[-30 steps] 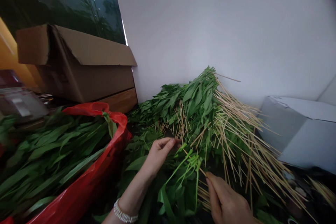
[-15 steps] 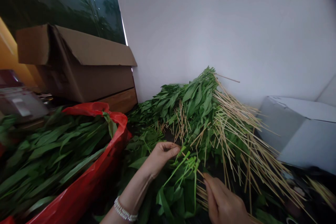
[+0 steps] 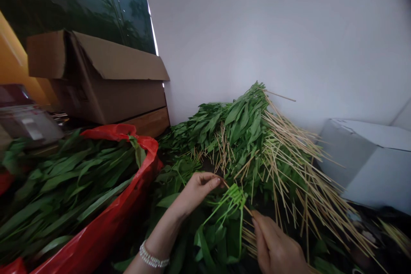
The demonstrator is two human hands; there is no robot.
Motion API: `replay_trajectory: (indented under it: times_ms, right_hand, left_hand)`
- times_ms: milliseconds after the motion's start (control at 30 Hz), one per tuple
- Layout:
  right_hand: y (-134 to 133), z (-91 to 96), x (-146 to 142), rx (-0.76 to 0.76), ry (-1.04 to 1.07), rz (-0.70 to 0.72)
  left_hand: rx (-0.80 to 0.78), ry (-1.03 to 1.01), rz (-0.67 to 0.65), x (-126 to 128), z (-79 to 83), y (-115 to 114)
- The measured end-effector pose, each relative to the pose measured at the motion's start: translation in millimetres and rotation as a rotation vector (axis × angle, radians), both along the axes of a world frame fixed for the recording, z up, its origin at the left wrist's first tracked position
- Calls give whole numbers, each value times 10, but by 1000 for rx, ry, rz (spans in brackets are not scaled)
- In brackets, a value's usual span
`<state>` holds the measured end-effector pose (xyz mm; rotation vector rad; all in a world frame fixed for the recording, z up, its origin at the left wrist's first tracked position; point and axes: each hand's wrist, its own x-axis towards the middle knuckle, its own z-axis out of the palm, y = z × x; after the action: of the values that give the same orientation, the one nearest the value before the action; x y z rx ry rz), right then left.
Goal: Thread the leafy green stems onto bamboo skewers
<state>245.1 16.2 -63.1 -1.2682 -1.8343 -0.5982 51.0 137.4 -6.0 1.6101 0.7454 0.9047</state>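
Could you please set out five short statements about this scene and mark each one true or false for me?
1. The left hand and right hand hold one thin stick between them. True.
2. The bracelet is on the right wrist. False: the bracelet is on the left wrist.
3. Green stems are on the stick between the hands. True.
4. The plastic bag holding leaves is blue. False: the plastic bag is red.
5. An open cardboard box stands at the picture's left. True.

Two hands (image 3: 201, 190) (image 3: 278, 242), one red bag (image 3: 114, 222), one cardboard box (image 3: 128, 99)
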Motion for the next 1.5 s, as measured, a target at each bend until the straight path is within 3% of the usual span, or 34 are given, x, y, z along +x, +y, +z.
replay_trajectory:
  times_ms: [333, 500, 633, 933, 1067, 1233, 1400, 1500]
  right_hand:
    - [16, -115, 133, 6, -11, -24]
    - [24, -50, 116, 19, -22, -36]
    - [22, -18, 107, 38, 12, -67]
    - [13, -91, 163, -25, 42, -59]
    - [-10, -104, 51, -61, 119, -53]
    - [-30, -85, 16, -64, 156, -53]
    - [-27, -87, 39, -66, 138, -43]
    - [-25, -101, 45, -60, 122, -44]
  left_hand:
    - [228, 242, -257, -233, 128, 14]
    - [127, 279, -327, -229, 89, 15]
    - [110, 293, -309, -249, 85, 27]
    - [71, 113, -36, -290, 49, 137]
    - [-92, -15, -58, -221, -6, 130]
    - [-97, -35, 20, -210, -4, 137]
    - [-30, -147, 353, -295, -96, 335]
    - [131, -8, 495, -367, -206, 473]
